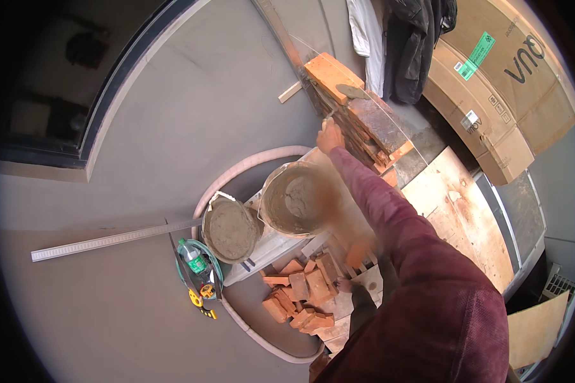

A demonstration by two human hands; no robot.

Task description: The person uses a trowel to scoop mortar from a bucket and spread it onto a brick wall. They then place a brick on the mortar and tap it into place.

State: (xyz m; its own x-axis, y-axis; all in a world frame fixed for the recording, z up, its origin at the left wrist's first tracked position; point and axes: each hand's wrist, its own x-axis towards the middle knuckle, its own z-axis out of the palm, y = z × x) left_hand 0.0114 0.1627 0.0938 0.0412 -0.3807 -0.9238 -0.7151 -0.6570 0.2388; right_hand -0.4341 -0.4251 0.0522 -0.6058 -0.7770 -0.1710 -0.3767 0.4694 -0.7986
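Note:
My right hand [330, 136], at the end of a maroon sleeve, is closed round the handle of a trowel. The trowel's grey blade [352, 92] lies over the top of a low brick wall [380, 121], beside an orange brick [334, 75] at its far end. Grey mortar streaks the wall's side, and a thin string runs along its top. Nearer me stand a bucket [280, 220] with wet mortar inside and a second bucket [232, 230] filled with mortar. A brown blur covers part of the first bucket's right side. I do not see my left hand.
Loose bricks [316, 286] are heaped by my foot [345, 285]. A pale hose [236, 169] curves round the buckets. Left of them are a long metal straightedge [115, 241] and a tub [215, 255] holding a green bottle [192, 255]. Large cardboard boxes [492, 131] stand at right.

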